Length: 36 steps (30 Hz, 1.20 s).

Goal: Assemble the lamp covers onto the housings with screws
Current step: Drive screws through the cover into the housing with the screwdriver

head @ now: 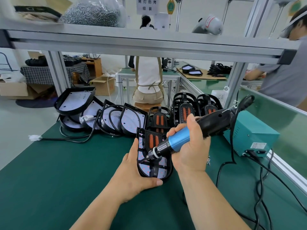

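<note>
Black lamp cover (153,140) on its housing (162,173), gripped by the left hand (132,170), meets the screwdriver (178,142) clutched in the right hand (189,153); unassembled housings (93,112) at eleven o'clock seemingly remain.

A: Site type?
B: Assembly line, factory floor. Grounds: green-matted workbench (49,171) under an aluminium frame (132,42), lamp housings (99,113) heaped along its far edge, a bag of screws (93,14) on the shelf (83,29) above, aproned worker (148,77) at the next bench (168,73).
</note>
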Tool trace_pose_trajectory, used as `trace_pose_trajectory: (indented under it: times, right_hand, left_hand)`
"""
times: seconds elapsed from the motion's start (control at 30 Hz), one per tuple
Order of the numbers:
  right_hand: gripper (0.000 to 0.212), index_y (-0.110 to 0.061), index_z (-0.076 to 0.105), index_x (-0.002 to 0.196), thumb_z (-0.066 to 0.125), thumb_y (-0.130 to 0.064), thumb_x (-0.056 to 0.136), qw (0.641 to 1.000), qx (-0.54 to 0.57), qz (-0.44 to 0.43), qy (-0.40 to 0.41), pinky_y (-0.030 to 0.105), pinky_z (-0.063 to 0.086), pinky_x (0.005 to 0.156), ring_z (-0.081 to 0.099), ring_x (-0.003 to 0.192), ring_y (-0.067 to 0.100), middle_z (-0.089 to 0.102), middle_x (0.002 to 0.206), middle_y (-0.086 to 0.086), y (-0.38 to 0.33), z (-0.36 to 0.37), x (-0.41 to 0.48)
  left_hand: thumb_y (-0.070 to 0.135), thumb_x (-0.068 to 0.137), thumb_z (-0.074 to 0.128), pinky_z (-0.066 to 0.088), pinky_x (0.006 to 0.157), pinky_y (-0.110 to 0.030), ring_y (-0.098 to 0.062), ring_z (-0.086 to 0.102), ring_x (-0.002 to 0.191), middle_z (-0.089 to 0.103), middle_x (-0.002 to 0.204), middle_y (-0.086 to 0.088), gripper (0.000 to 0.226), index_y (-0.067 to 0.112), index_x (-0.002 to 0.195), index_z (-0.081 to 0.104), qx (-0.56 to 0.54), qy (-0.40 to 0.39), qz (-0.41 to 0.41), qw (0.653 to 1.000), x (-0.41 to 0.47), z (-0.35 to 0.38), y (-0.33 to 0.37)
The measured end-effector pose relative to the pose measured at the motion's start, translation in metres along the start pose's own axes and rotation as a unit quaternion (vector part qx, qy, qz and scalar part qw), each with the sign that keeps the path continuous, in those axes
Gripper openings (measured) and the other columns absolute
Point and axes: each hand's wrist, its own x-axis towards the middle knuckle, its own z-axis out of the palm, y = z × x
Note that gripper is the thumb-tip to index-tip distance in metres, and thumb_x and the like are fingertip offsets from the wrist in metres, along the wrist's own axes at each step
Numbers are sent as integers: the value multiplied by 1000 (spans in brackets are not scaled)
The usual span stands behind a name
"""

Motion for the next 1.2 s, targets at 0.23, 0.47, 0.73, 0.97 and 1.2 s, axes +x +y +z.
trace_pose_trajectory:
  times: [0.23, 0.47, 0.73, 0.97, 1.2]
  right_hand:
    - [23, -28, 63, 58, 68, -26, 81, 999, 23, -20, 17, 32, 48, 56, 50, 48, 22, 47, 58, 4, -12, -1, 6]
    - [34, -13, 46, 105, 71, -27, 87, 988, 104, 25, 112, 31, 49, 56, 49, 53, 20, 49, 64, 2, -20, -10, 12]
    - [34, -16, 48, 85, 75, -36, 82, 967, 176, 64, 175, 29, 49, 54, 51, 51, 18, 49, 61, 0, -32, -22, 19]
    - [35, -15, 47, 85, 73, -38, 84, 967, 173, 73, 170, 26, 51, 56, 52, 50, 18, 50, 61, 0, -30, -22, 16]
    - [34, -16, 48, 85, 74, -37, 82, 965, 180, 70, 178, 27, 51, 57, 53, 50, 19, 50, 60, 1, -32, -21, 17]
  left_hand:
    - [37, 51, 94, 40, 112, -43, -17, 47, 135, 54, 140, 9, 133, 42, 155, 12, -14, -10, 0, 1000, 1, 1, -1]
    - [63, 50, 83, 35, 111, -29, 3, 41, 129, 42, 130, 34, 100, 67, 131, 26, -10, 40, -13, 999, -5, -14, 6]
    - [33, 80, 79, 34, 88, -14, 0, 52, 106, 61, 99, 30, 32, 53, 89, 56, 107, 166, 68, 978, -6, -9, 29]
    - [29, 78, 81, 42, 82, -16, -1, 61, 94, 65, 90, 34, 30, 55, 71, 68, 25, 176, 42, 983, 0, 1, 33]
    - [23, 79, 81, 39, 63, -2, 5, 59, 76, 66, 73, 30, 29, 40, 60, 68, 8, 200, 25, 980, 3, -2, 32]
